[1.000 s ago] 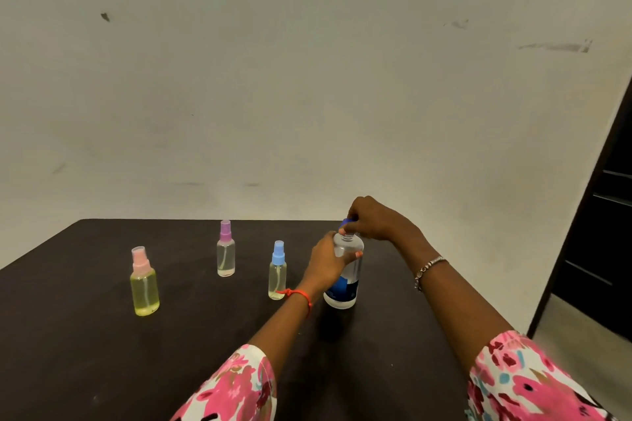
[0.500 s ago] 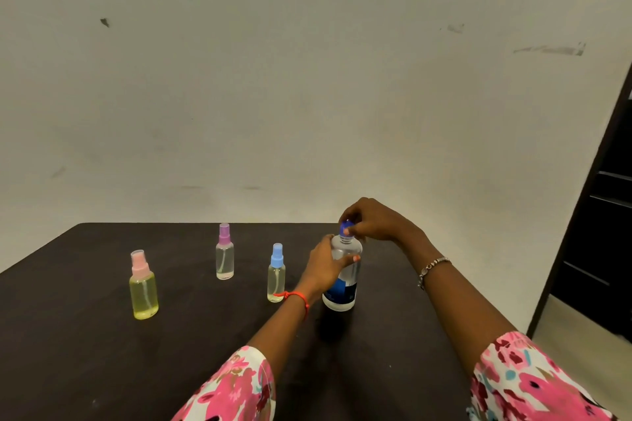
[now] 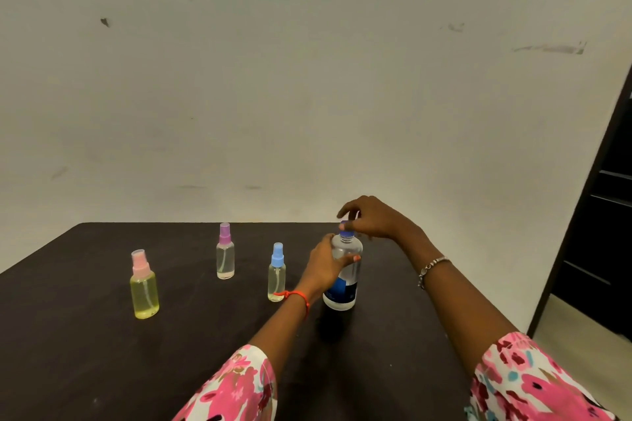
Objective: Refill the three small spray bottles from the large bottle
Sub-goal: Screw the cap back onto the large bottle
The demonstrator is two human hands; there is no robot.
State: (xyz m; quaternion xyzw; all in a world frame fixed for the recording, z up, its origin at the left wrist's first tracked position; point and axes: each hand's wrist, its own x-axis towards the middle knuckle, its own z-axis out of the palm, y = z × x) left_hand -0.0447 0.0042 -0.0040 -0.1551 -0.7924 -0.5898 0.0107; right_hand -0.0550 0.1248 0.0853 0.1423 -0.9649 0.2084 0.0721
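The large clear bottle (image 3: 346,280) with a dark blue label stands upright on the dark table (image 3: 85,352). My left hand (image 3: 323,267) grips its upper body. My right hand (image 3: 371,217) hovers just above its neck, pinching the blue cap (image 3: 343,225); a blue ring stays on the neck. Left of the bottle stand three small spray bottles: a blue-topped one (image 3: 276,273) nearest, a purple-topped one (image 3: 225,251) farther back, and a pink-topped one (image 3: 144,285) full of yellow liquid at the far left.
A pale wall rises behind the table's far edge. A dark door or cabinet (image 3: 602,232) stands at the right, with light floor (image 3: 581,338) beside the table's right edge.
My right hand has lifted slightly from the bottle's neck, and the cap now sits in its fingers above the blue ring. The left hand keeps its grip. The view tilted a little.
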